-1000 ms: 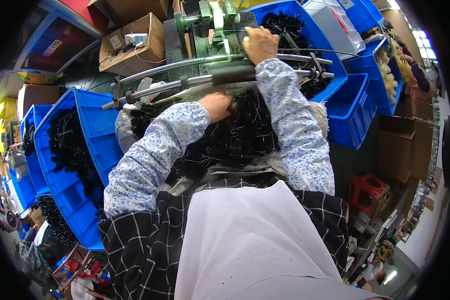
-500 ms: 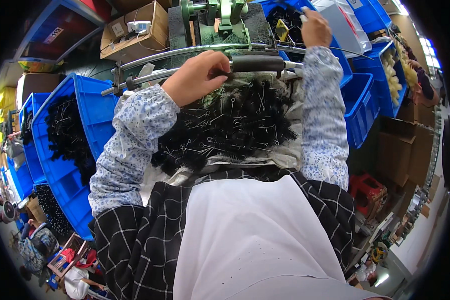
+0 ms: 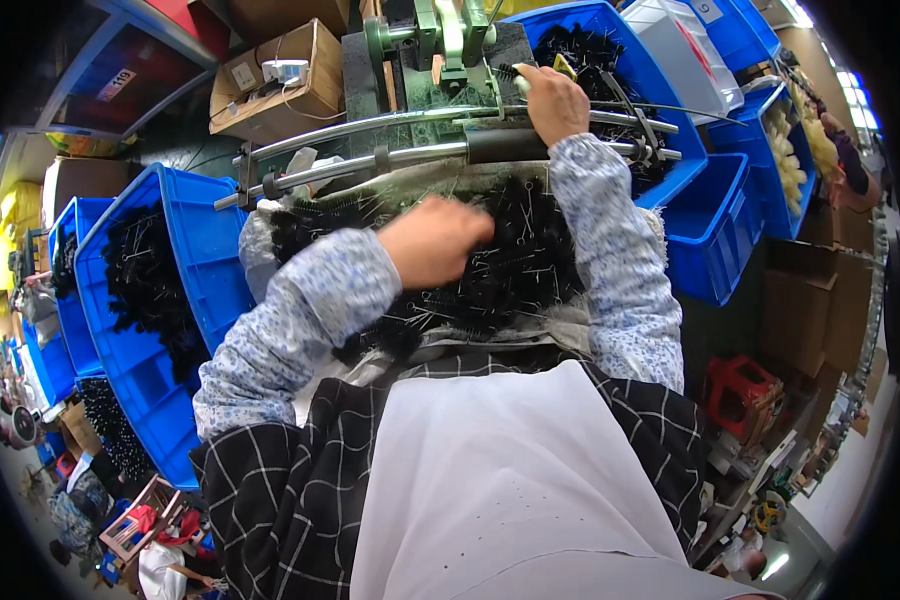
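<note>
Since half a second ago, the left hand (image 3: 433,240) has dropped from the dark sleeve (image 3: 507,146) on the near rail (image 3: 350,168) to a spot over the pile of black brushes (image 3: 525,265). The right hand (image 3: 560,103) has come back from above the large blue bin (image 3: 660,88) to the front of the green machine (image 3: 451,40).

The right hand's fingers are pinched together on a small black brush (image 3: 507,72), which points leftward from the fingertips, near the machine's front and beyond the far rail (image 3: 420,120). The left hand is blurred, its fingers curled; whether they close on anything, I cannot tell.

The pile lies on pale cloth (image 3: 555,328) in front of the person, between the two patterned sleeves, many wire ends with loops showing among the bristles. Both rails run crosswise between the pile and the machine, which stands on a dark table (image 3: 360,80). The large blue bin, right of the machine, holds more black brushes, as does a long blue bin (image 3: 210,240) at the person's left. An open cardboard box (image 3: 270,122) sits left of the machine.
</note>
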`<state>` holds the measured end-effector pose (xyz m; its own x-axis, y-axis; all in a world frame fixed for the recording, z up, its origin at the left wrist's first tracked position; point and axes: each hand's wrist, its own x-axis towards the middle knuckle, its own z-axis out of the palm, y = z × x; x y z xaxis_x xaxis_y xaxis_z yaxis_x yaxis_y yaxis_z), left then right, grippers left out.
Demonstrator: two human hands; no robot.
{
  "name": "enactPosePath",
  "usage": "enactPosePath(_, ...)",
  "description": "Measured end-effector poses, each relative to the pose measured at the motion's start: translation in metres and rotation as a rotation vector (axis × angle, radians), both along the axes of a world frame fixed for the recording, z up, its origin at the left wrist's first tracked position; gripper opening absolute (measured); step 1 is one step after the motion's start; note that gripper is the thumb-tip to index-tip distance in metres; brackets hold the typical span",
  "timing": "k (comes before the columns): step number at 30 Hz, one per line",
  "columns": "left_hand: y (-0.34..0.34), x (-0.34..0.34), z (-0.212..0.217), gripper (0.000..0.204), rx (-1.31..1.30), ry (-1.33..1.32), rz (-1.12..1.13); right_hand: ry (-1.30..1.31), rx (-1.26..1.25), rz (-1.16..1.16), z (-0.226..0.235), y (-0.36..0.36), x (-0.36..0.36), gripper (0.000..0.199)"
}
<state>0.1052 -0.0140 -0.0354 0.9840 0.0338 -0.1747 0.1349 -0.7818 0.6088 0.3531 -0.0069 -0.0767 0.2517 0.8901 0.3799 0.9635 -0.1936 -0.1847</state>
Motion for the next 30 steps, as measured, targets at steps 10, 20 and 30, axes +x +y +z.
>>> enactPosePath(10, -0.024, -0.005, -0.028, 0.030, 0.353, 0.082, -0.184, -0.041, -0.035, 0.010, -0.009, 0.028, 0.001, 0.023)
enactPosePath(20, -0.010, -0.012, 0.007, 0.040, -0.007, -0.043, -0.021, -0.178, 0.045, 0.079, -0.025, 0.048, 0.017, 0.029)
enactPosePath(30, 0.002, -0.034, 0.036, 0.034, -0.246, -0.170, 0.187, -0.119, -0.139, -0.161, -0.011, 0.018, 0.018, 0.040)
